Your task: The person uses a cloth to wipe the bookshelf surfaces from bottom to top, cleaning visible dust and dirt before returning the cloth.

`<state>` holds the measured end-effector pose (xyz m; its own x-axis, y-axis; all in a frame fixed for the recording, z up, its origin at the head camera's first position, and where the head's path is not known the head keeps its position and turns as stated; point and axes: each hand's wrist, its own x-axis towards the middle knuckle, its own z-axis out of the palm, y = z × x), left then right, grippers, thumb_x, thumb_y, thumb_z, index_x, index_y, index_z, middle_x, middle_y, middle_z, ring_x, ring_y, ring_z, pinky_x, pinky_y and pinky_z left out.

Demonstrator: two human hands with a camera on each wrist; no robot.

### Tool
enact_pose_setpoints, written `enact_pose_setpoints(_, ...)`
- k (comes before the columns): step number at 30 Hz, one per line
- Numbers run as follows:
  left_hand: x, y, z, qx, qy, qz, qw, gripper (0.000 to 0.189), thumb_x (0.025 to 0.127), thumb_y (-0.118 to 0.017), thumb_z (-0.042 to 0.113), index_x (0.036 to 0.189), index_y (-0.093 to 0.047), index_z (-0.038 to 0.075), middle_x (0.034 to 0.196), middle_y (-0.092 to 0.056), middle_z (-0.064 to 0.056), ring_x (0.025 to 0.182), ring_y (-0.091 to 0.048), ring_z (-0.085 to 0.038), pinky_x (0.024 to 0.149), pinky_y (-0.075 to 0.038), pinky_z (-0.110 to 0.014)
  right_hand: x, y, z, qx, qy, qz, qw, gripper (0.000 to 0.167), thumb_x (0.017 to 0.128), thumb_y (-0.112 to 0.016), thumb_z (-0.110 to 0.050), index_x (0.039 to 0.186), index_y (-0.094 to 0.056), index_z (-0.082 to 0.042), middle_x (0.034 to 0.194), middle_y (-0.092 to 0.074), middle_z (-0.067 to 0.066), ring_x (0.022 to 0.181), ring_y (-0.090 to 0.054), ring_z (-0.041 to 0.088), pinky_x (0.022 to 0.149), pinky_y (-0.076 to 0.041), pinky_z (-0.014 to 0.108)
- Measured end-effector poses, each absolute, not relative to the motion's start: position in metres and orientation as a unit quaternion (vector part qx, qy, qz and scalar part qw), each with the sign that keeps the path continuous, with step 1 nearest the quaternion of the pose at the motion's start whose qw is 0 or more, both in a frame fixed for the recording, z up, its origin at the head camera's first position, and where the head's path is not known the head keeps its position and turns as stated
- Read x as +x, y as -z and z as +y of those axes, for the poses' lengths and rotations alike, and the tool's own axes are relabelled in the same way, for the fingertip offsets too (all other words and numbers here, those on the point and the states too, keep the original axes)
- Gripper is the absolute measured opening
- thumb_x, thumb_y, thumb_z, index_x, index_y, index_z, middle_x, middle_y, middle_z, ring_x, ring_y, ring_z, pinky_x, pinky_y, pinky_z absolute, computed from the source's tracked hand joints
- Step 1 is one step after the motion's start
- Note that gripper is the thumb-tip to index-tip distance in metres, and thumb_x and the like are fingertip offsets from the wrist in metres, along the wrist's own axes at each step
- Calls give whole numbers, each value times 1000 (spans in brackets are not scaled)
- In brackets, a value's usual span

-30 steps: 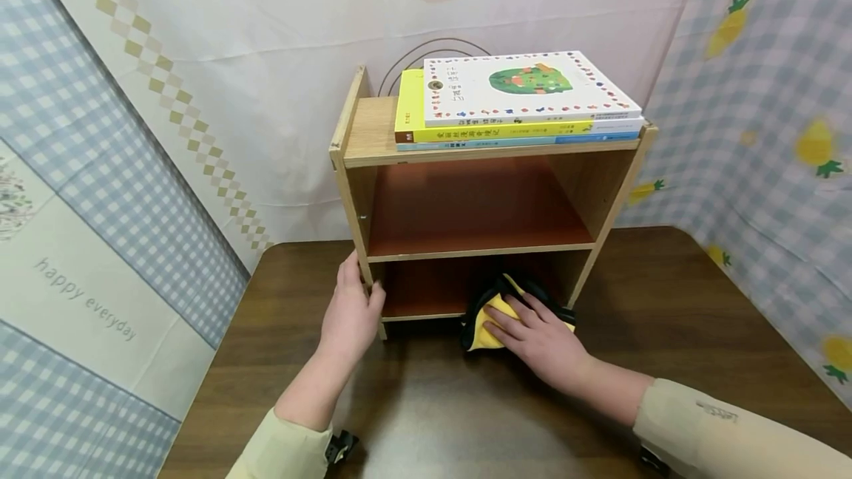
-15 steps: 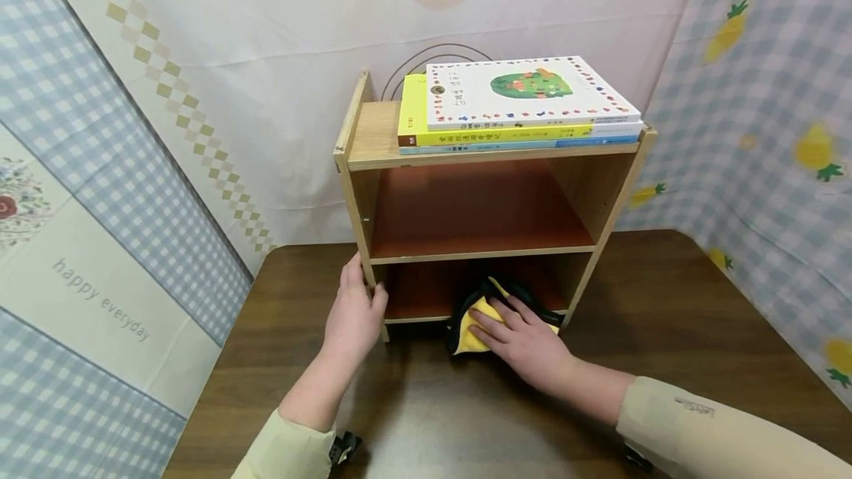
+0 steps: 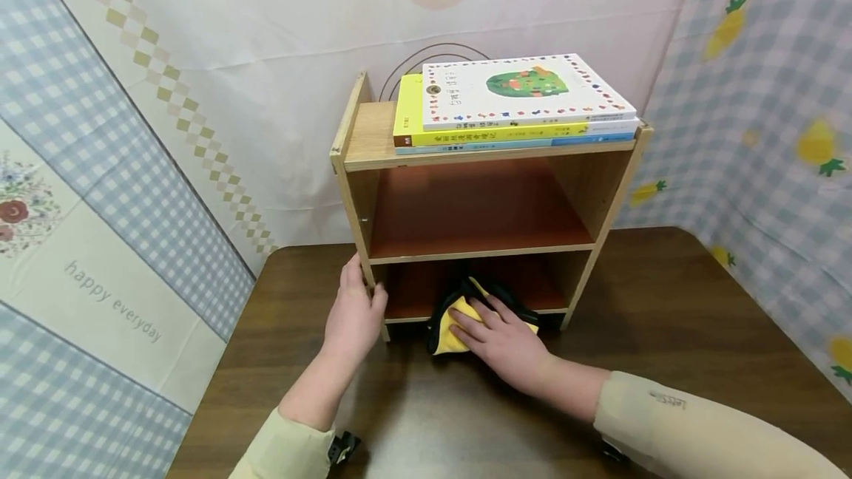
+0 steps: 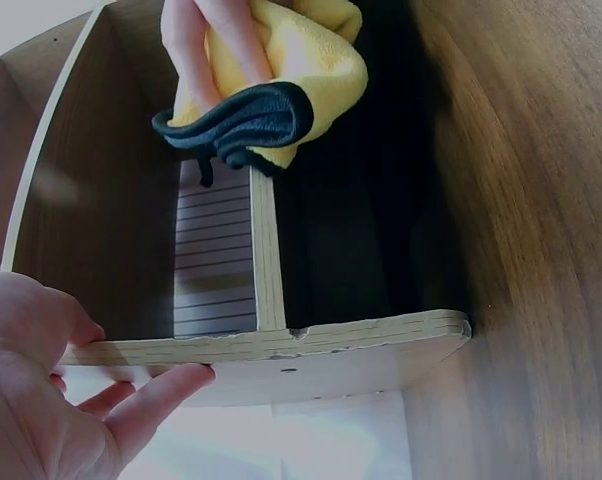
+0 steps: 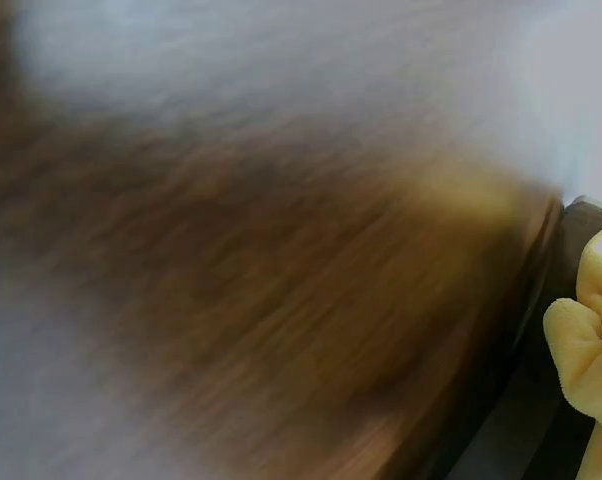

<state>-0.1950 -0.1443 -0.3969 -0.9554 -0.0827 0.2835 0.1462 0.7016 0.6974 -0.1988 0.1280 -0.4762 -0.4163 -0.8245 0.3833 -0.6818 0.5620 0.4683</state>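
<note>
A small wooden shelf (image 3: 482, 252) stands on the brown table. My left hand (image 3: 353, 320) grips the front edge of its left side panel (image 4: 181, 350), thumb on one face and fingers on the other. Against the front edge of the lowest board, my right hand (image 3: 509, 350) holds a yellow cleaning cloth (image 3: 447, 331) with black edging. In the left wrist view the bunched cloth (image 4: 326, 75) folds over that board's edge, two fingers on top. A yellow fold of the cloth (image 5: 581, 360) shows at the right wrist view's edge; the rest there is blurred.
A stack of several books (image 3: 526, 94) lies on the shelf's top board (image 3: 373, 131). The brown table (image 3: 665, 361) extends around the shelf. A white cloth backdrop (image 3: 286, 94) hangs behind, and checked curtains (image 3: 785, 72) hang at both sides.
My right hand has slid left along the lowest board's front edge with the cloth. My left hand keeps its hold on the side panel.
</note>
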Motion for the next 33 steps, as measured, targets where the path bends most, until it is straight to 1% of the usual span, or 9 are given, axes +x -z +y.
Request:
enact_pose_setpoints(2,-195,398,-145,-17,384,-911,150,60,98,-52,14,152,-26,6,138,-44,-16,106,-61,-32,76,-51,-48,-198,475,124,451,130,-834,289,48,94,-45,-11,138,-60,-21,152,-43,0,133,-45,32,110,-34,49)
enact_pose_setpoints(7,-195,400,-147,-19,386,-909,153,59,98,-52,14,151,-26,7,140,-43,-16,107,-61,-32,77,-51,-47,-197,473,115,449,143,-835,284,49,90,-65,-11,138,-60,-22,153,-42,0,132,-46,31,108,-36,48)
enact_pose_setpoints(9,-195,400,-147,-19,388,-909,151,59,99,-52,14,152,-26,7,140,-42,-16,109,-61,-32,77,-51,-47,-197,474,112,448,144,-835,285,51,89,-69,-13,138,-60,-22,152,-43,-1,131,-46,31,108,-37,47)
enact_pose_setpoints(15,-195,399,-148,-16,392,-909,140,60,99,-51,15,152,-25,7,141,-41,-15,113,-60,-31,78,-52,-47,-198,474,105,448,148,-838,275,51,90,-69,-13,140,-59,-23,154,-40,-1,133,-45,30,109,-36,47)
enact_pose_setpoints(19,-196,398,-148,-18,394,-908,144,59,99,-51,14,152,-25,7,140,-42,-15,110,-61,-31,77,-52,-47,-198,472,100,446,147,-841,270,54,89,-72,-14,140,-58,-23,155,-39,-1,134,-44,30,109,-36,47)
enact_pose_setpoints(23,-196,399,-148,-16,390,-909,147,59,98,-52,14,151,-27,7,137,-44,-15,104,-61,-30,76,-51,-46,-197,469,94,446,150,-842,266,52,90,-71,-16,140,-59,-24,155,-40,-2,134,-44,29,109,-36,46)
enact_pose_setpoints(29,-197,397,-146,-18,389,-910,145,59,99,-52,15,152,-27,9,137,-44,-15,105,-61,-30,77,-51,-47,-197,468,86,445,152,-844,258,53,91,-71,-15,141,-57,-23,155,-39,-1,134,-44,29,108,-36,47)
enact_pose_setpoints(33,-196,396,-145,-18,392,-909,139,59,99,-52,15,152,-26,9,139,-43,-15,107,-61,-30,78,-51,-47,-197,469,82,448,151,-840,266,50,91,-70,-16,139,-59,-24,154,-41,-1,133,-45,29,107,-38,47)
